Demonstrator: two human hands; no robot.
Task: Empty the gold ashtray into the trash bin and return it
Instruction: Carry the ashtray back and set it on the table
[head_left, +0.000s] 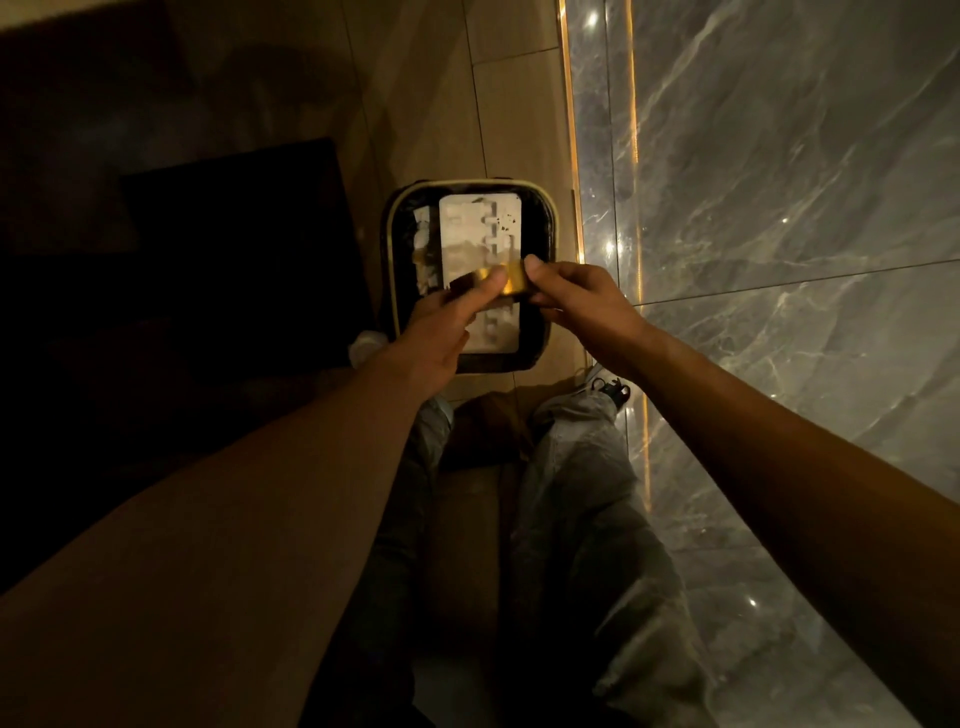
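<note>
I've got the gold ashtray (506, 283) mid-frame, shiny, tilted over the trash bin (551, 218) w/ black liner; left hand (441, 332) & right hand (582, 301) both pinching it.

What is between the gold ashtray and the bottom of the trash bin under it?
In the head view, a pale flat box lies in the trash bin directly under the gold ashtray, with white scraps beside it.

Person, head-camera view: both forearms bare, no sleeves visible. Left hand (441, 327) and right hand (582, 301) ungloved. Light grey loose trousers (582, 499), creased. Dark laced shoe (613, 389) at 1 o'clock of the trousers.
</note>
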